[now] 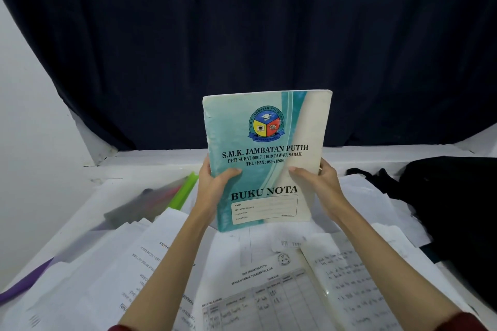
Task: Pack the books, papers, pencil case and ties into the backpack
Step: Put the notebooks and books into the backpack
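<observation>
a purple strip [24, 281] lies at the far left edge of the white desk [88, 212]. next to it a clear pencil case [150, 200] with a green edge rests near the back, pens dimly visible inside. loose papers [129, 263] are spread across the desk. the left hand [215, 183] grips the left edge of a teal notebook [265, 158], thumb across the cover, and the right hand [317, 183] grips its right edge the same way. the notebook is held upright above the papers, cover facing the person. below it an open book [304, 290] lies flat. a black backpack [451, 201] sits at the far right, against a dark curtain [255, 35].
</observation>
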`<state>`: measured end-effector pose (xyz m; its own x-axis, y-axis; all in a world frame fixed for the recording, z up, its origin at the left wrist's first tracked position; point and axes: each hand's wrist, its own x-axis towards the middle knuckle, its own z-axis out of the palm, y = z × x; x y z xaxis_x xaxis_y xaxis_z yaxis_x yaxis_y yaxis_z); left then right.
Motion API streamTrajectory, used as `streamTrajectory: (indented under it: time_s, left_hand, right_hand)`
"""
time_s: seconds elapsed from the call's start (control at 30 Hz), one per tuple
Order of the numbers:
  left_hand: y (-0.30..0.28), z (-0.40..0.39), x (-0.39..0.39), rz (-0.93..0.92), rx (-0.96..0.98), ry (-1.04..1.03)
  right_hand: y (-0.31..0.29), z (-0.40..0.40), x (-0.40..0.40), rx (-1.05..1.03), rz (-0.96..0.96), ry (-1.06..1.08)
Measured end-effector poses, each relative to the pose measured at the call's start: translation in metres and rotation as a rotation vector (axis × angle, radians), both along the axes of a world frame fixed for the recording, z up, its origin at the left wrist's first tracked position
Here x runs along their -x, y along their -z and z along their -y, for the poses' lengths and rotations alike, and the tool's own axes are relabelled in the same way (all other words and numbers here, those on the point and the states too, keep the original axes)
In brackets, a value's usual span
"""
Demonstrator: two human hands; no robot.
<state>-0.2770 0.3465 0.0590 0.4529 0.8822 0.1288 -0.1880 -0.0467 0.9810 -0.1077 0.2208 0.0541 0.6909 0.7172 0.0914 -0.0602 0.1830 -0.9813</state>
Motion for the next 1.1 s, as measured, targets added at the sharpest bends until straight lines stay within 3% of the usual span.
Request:
streamTrajectory:
  time_s: [0.13, 0.33, 0.57, 0.63, 0.7, 0.8, 0.87, 0.93, 1.1]
  left_hand:
    - [0.014, 0.017, -0.003, 0.071, -0.123, -0.108]
    - [-0.001, 0.034, -0.006, 0.033, -0.38, -0.214]
    - [-0.076, 0.071, -0.019, 0.064, -0.618, -0.006]
    - [-0.091, 0.089, -0.028, 0.028, -0.67, 0.092]
    - [-0.105, 0.108, -0.039, -0.053, -0.759, 0.199]
    - [-0.125, 0.141, -0.064, -0.247, -0.952, 0.358]
    - [-0.136, 0.168, -0.088, -0.348, -1.019, 0.478]
    - [-0.144, 0.194, -0.115, -0.396, -0.987, 0.614]
    - [-0.142, 0.247, -0.19, -0.536, -0.867, 0.803]
  right_hand:
    - [0.004, 0.001, 0.008, -0.015, 0.056, 0.051]
    - [-0.005, 0.011, 0.016, -0.016, 0.176, 0.169]
    - [-0.055, 0.08, -0.025, -0.019, 0.262, 0.191]
    - [-0.076, 0.113, -0.045, -0.073, 0.401, 0.402]
    - [-0.107, 0.154, -0.064, -0.107, 0.656, 0.534]
    - [-0.15, 0.213, -0.091, 0.131, 0.888, 0.313]
    - [-0.159, 0.243, -0.11, 0.31, 0.778, -0.027]
    - [-0.15, 0.269, -0.129, 0.389, 0.652, -0.219]
    - [-0.11, 0.335, -0.183, 0.247, 0.396, -0.212]
